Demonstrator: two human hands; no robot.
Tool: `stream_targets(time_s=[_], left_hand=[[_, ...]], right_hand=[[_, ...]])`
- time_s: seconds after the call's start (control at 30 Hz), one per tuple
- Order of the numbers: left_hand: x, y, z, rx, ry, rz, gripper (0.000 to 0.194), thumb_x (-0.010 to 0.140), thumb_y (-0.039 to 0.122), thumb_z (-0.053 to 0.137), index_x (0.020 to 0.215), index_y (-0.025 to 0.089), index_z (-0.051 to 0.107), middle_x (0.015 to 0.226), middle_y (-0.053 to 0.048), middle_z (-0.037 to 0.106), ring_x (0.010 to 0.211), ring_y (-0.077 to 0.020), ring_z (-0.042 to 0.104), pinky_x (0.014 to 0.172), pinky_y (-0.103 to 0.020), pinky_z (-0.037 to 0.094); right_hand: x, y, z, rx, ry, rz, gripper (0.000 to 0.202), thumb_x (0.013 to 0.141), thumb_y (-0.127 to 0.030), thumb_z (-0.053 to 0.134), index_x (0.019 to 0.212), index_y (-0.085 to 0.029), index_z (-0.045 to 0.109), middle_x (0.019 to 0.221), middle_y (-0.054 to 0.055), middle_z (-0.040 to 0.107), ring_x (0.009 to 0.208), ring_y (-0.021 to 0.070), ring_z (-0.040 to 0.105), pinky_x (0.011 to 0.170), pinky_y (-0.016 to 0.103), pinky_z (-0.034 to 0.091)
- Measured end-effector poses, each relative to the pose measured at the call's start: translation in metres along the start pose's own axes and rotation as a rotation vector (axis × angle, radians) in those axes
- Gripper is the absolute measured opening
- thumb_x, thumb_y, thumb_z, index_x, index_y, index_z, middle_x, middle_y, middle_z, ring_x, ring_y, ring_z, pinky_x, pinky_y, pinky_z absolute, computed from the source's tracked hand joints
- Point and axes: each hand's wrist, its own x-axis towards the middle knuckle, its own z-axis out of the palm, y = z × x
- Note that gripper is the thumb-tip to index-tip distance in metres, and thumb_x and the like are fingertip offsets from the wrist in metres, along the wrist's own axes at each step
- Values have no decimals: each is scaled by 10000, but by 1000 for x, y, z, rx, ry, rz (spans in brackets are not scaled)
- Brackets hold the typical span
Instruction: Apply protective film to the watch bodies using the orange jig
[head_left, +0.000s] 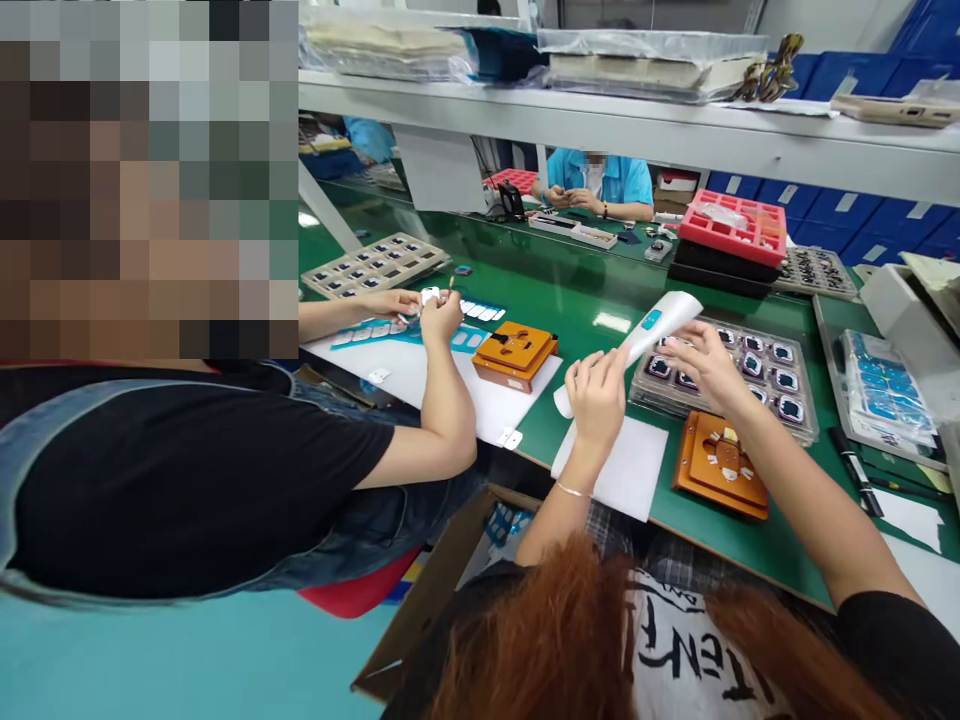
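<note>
My left hand [596, 392] and my right hand [701, 360] hold the two ends of a curled white strip with a blue label [651, 325], raised above the green table [600, 290]. Below my left hand lies a white sheet [630, 470]. An orange fixture [721, 462] rests near the table's front edge under my right forearm. Behind the strip sits a clear tray of small dark square parts [757, 375].
A co-worker in a black shirt sits at my left, hands [431, 305] at small parts beside another orange fixture [516, 352] and a parts tray [375, 265]. Another person [600, 185] sits across. Red and black trays [731, 235] stand at the back right; an open cardboard box [442, 590] sits below.
</note>
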Motion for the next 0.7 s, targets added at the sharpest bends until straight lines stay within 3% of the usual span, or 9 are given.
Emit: stream_targets(time_s=[0.07, 0.17, 0.23, 0.3, 0.37, 0.43, 0.57, 0.63, 0.7], left_hand=[[-18, 7, -15, -54, 91, 120, 342, 999, 248, 489, 1299, 291, 649, 1253, -75, 694, 1221, -263, 586, 1086, -459, 359], [-38, 12, -43, -253, 68, 222, 486, 901, 492, 650, 1335, 276, 612, 1342, -107, 629, 1300, -301, 525, 1118, -475, 375], [-44, 12, -63, -449, 30, 178, 608, 870, 574, 655, 1382, 262, 558, 1426, -123, 552, 1342, -297, 491, 1122, -463, 406], [-46, 11, -80, -599, 24, 53, 631, 890, 526, 654, 1435, 257, 487, 1481, -124, 493, 1372, -276, 468, 1133, -441, 410], [-45, 12, -91, -721, 1, -75, 642, 872, 468, 700, 1433, 246, 481, 1425, -115, 550, 1310, -258, 527, 1097, -405, 444], [-46, 14, -97, -852, -85, -165, 505, 849, 444, 732, 1282, 215, 611, 1212, -87, 680, 1107, -224, 637, 975, -343, 508], [-49, 20, -102, -950, -195, -254, 231, 877, 397, 700, 898, 166, 707, 879, -39, 705, 826, -163, 633, 800, -282, 505], [-51, 22, -104, -930, -194, -235, 209, 887, 374, 690, 888, 165, 705, 857, -34, 688, 810, -156, 614, 784, -275, 491], [-52, 24, -107, -917, -202, -163, 179, 903, 345, 674, 900, 169, 704, 851, -30, 677, 806, -151, 608, 778, -268, 485]], right_hand=[[-13, -16, 10, 272, -22, 45, 565, 716, -614, 742, 1132, -272, 571, 1173, 52, 699, 1064, 236, 688, 900, 383, 580], [-38, -38, 20, 513, 17, 108, 558, 626, -523, 849, 1074, -268, 635, 1065, 25, 738, 1066, 247, 682, 928, 375, 567], [-54, -48, 23, 522, 28, 151, 566, 603, -507, 871, 1060, -256, 650, 1085, 36, 739, 1055, 260, 684, 916, 385, 571], [-69, -52, 26, 490, -7, 176, 588, 592, -501, 883, 1066, -246, 645, 1124, 50, 730, 1044, 271, 685, 906, 399, 577], [-81, -52, 28, 429, -56, 149, 600, 631, -500, 868, 1113, -244, 616, 1156, 65, 712, 1039, 275, 684, 894, 414, 585], [-90, -50, 31, 309, -8, 11, 614, 702, -477, 834, 1205, -255, 559, 1230, 85, 660, 1087, 277, 659, 891, 422, 585], [-102, -53, 26, -180, 304, -544, 767, 767, -375, 811, 1416, -321, 406, 1447, 102, 450, 1218, 304, 559, 980, 482, 519], [-108, -59, 20, -460, 281, -756, 711, 795, -375, 788, 1413, -366, 436, 1413, 67, 501, 1263, 343, 505, 1033, 548, 449], [-115, -65, 15, -671, 190, -832, 559, 829, -389, 757, 1338, -377, 528, 1306, 35, 619, 1306, 392, 446, 1051, 607, 374]])
